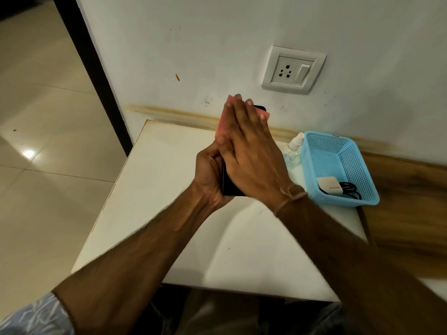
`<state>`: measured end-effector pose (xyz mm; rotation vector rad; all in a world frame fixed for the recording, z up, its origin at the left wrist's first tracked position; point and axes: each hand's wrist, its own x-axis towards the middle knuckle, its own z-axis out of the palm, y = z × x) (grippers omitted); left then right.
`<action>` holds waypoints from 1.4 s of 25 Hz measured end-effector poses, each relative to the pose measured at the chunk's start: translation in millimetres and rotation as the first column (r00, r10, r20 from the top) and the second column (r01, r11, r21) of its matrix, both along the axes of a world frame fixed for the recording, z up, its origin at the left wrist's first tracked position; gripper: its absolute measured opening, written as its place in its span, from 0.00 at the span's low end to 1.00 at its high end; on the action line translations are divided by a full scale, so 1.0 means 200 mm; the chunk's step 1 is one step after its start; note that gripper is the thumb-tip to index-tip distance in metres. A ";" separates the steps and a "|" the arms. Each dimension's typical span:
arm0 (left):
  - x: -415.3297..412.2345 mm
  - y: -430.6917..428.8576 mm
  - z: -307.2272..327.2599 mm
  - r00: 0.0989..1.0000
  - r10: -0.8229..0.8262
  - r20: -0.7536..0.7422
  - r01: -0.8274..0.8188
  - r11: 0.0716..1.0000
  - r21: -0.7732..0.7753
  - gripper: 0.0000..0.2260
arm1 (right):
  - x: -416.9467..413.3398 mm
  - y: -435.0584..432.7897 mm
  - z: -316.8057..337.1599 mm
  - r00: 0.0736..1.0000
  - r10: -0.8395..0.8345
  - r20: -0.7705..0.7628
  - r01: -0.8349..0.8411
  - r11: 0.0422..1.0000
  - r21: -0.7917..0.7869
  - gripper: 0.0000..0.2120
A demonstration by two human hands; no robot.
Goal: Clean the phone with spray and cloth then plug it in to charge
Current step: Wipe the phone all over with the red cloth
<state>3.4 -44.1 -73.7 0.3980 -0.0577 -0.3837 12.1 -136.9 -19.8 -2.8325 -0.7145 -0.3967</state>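
Pink cleaning cloth (223,122) is lying flat against the slim black phone (228,187) at the centre of the frame, above the white table (169,189). The left hand (209,175) is gripping the phone's lower end with curled fingers; the right hand (251,155) is pressing the cloth on with straight fingers. At right, a clear spray bottle (294,147) is standing beside a blue perforated plastic basket (343,201) holding a white charger block (330,186) and black cable (350,189).
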 end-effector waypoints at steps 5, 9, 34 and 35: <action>0.00 0.02 -0.01 0.998 0.016 -0.065 -0.016 1.000 0.009 0.21 | 0.11 0.06 0.07 0.998 -0.052 -0.046 0.051 0.998 -0.028 0.29; 0.00 0.05 -0.02 0.996 0.068 -0.058 -0.069 0.997 -0.016 0.20 | -0.02 0.07 0.03 0.999 0.038 -0.001 -0.038 0.996 -0.076 0.32; 0.04 0.01 -0.07 0.995 0.035 -0.097 -0.010 0.970 0.241 0.22 | 0.06 -0.12 -0.04 0.962 -0.202 0.181 0.058 0.804 0.592 0.17; 0.05 0.01 -0.08 0.993 0.048 -0.111 -0.019 0.968 0.248 0.22 | 0.05 -0.09 -0.04 0.957 -0.198 0.212 0.044 0.822 0.568 0.16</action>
